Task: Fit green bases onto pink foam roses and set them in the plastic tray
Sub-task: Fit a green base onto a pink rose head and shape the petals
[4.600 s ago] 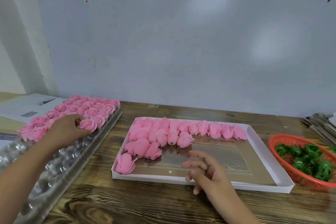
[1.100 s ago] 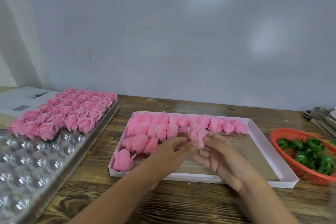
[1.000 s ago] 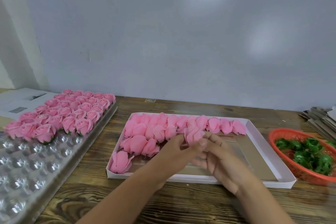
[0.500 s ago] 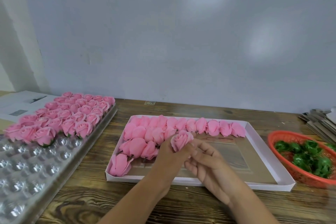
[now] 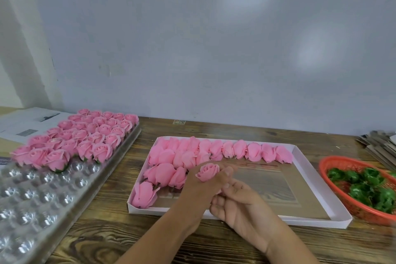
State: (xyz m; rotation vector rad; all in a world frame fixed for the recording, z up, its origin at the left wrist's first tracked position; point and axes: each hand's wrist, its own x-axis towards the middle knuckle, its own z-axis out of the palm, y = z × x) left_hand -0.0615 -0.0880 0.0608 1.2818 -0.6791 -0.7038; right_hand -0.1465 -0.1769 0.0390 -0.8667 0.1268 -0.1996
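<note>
My left hand (image 5: 200,191) holds a pink foam rose (image 5: 207,172) upright between its fingers, over the front of the white box (image 5: 300,219). My right hand (image 5: 240,206) sits just below and right of it, palm up, fingers loosely curled under the rose; whether it holds anything is hidden. Several loose pink roses (image 5: 192,156) lie in the box's back and left. The clear plastic tray (image 5: 49,206) at left carries several finished roses (image 5: 85,135) in its far cells. Green bases (image 5: 364,188) fill the orange basket (image 5: 334,165) at right.
The wooden table (image 5: 235,246) runs to a grey wall behind. Papers (image 5: 25,122) lie at the far left behind the tray. A stack of flat cardboard (image 5: 379,143) sits at the far right behind the basket.
My left hand left the tray and joined the right over the box. Both took a rose from the box row; the left has since turned it upright and drawn it nearer.
</note>
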